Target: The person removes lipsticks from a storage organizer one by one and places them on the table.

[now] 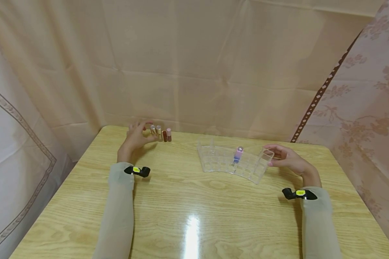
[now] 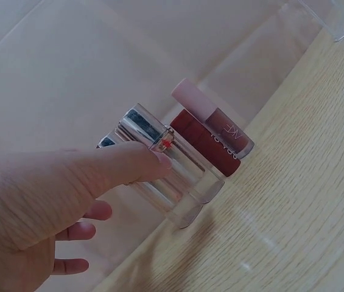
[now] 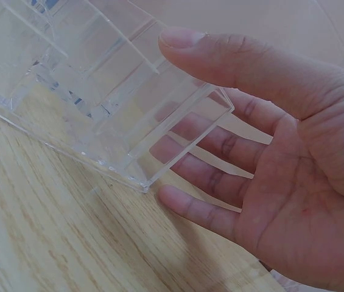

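At the table's far left, my left hand (image 1: 137,136) pinches a silver-capped lipstick (image 1: 153,129), the thumb across its front. In the left wrist view the thumb also overlaps a second silver-capped lipstick (image 2: 141,123) with a red emblem. Beside these stand a dark red lip tube (image 2: 208,143) and a pink-capped lip gloss (image 2: 217,118). My right hand (image 1: 286,159) grips the right end of a clear, curved lipstick organizer (image 1: 218,158), its thumb in front and fingers behind. A pink-and-blue tube (image 1: 238,154) with a silvery top stands in a middle compartment.
The wooden table (image 1: 168,201) carries a bright light reflection near its front. A beige cloth (image 1: 181,72) hangs behind the far edge. Patterned cloths hang at the left and right sides.
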`<state>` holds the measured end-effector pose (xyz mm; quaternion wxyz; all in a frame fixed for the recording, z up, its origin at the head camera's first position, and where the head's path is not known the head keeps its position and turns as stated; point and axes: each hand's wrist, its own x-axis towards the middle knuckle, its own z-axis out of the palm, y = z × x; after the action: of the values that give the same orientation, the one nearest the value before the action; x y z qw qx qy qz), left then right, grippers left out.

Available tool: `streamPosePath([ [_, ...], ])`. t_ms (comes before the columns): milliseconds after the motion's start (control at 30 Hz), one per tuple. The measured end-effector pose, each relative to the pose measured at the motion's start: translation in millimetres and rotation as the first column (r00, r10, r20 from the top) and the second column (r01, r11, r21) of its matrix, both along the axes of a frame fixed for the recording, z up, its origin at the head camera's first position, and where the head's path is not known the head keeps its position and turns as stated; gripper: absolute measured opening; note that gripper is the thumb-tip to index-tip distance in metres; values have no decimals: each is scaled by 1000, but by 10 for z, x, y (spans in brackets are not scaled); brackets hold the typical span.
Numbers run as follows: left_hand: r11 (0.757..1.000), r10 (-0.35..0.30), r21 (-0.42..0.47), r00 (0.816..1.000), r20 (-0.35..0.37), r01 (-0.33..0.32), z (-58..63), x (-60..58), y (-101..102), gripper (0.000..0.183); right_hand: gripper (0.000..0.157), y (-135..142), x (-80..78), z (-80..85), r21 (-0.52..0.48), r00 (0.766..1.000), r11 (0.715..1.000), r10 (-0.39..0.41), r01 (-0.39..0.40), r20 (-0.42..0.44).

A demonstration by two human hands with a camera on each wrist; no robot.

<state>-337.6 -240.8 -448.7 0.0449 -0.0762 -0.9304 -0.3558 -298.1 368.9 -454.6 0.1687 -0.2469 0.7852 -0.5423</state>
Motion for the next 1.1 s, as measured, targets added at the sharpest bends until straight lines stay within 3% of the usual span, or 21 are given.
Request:
streamPosePath([
  [267,1000,6,-9,1000,1,-6,35,5,3,80,60,-9,13,4,15,1000,1000,-12,12,-2],
  [733,1000,18,-7,999,-29,-18,239,59,55,95,61,-2,13,10,17,1000,1000,-13,13,2],
  [1100,1000,-3,7,989,-145,4,437,110,192,97,63,-13,20,20,22,1000,1000,-22,22,4],
])
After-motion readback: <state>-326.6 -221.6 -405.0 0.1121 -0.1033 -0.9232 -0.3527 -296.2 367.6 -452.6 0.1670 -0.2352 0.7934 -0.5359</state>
